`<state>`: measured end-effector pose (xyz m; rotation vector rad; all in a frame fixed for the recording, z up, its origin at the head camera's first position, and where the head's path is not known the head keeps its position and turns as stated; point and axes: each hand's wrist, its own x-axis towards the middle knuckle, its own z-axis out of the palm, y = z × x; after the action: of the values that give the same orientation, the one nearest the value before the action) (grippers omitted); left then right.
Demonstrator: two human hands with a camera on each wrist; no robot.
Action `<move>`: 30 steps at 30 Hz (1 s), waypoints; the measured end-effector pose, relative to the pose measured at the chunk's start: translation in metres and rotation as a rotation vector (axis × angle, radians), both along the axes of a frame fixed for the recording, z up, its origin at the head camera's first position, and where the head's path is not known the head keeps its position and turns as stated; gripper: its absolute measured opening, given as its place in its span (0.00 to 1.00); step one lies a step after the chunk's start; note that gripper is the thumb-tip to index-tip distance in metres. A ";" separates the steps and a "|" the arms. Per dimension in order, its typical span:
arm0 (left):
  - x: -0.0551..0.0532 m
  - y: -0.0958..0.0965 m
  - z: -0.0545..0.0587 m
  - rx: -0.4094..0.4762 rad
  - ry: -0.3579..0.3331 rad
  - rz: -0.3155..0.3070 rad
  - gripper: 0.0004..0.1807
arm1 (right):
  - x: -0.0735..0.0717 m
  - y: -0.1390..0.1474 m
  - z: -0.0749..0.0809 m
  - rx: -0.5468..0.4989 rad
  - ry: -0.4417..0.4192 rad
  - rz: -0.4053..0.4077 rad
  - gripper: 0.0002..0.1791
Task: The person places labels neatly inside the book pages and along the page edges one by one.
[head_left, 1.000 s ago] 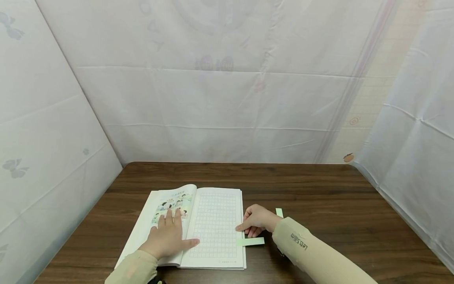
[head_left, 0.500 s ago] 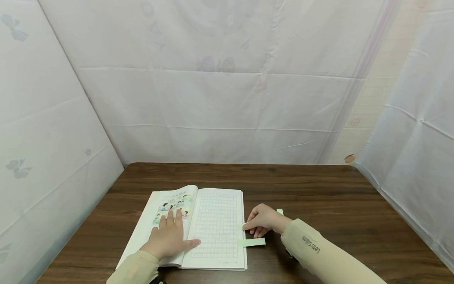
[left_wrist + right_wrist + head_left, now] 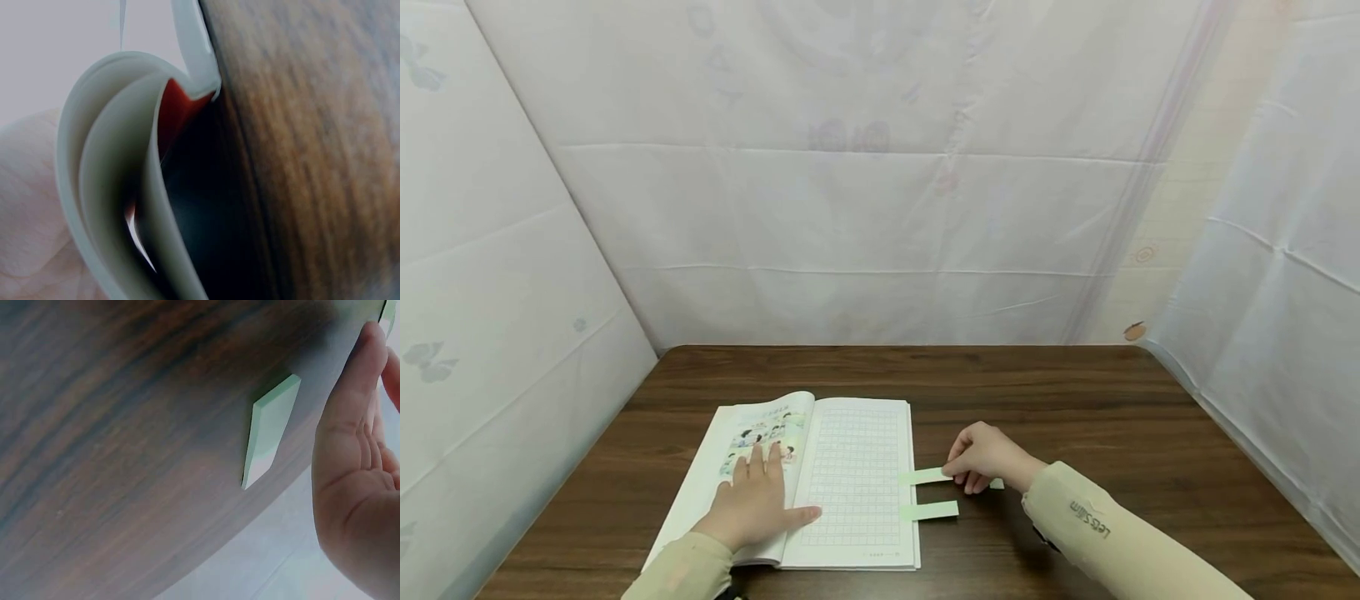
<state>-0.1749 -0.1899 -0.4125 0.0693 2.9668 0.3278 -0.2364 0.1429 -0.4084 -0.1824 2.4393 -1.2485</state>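
Note:
An open workbook (image 3: 850,542) lies on the table, with a picture page on the left and a gridded page on the right. My left hand (image 3: 748,504) rests on the left page with fingers spread; in the left wrist view its palm (image 3: 31,206) is beside curled pages (image 3: 106,137). Two pale green sticky notes stick out past the right page edge: a lower one (image 3: 929,511) and an upper one (image 3: 925,476). My right hand (image 3: 988,457) pinches the upper note's outer end between thumb and fingers.
A thick pad of green sticky notes (image 3: 272,431) lies on the dark wooden table (image 3: 1060,400), mostly hidden behind my right hand in the head view. White patterned cloth (image 3: 880,217) hangs behind and on both sides of the table.
My right hand has slid right along the upper sticky note, from the page edge to its outer end, uncovering the strip. The left hand stays in place.

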 end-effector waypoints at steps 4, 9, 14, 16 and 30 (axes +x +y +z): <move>0.001 -0.001 0.000 0.006 0.001 0.002 0.69 | 0.001 0.002 0.000 0.048 0.059 -0.029 0.09; 0.001 0.000 0.001 0.009 -0.001 0.007 0.69 | 0.002 0.008 0.001 0.124 0.129 -0.047 0.12; 0.001 0.002 0.000 0.013 -0.005 0.008 0.69 | 0.003 0.021 0.001 0.132 0.139 -0.040 0.14; 0.001 0.003 0.000 0.016 -0.007 0.008 0.69 | 0.003 0.026 0.000 0.114 0.134 -0.027 0.13; 0.001 0.003 0.001 0.016 -0.011 0.014 0.69 | 0.001 0.052 0.000 0.157 0.201 0.203 0.18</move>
<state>-0.1741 -0.1864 -0.4116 0.0489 2.9555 0.3525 -0.2353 0.1944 -0.4086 -0.5193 2.5970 -0.9885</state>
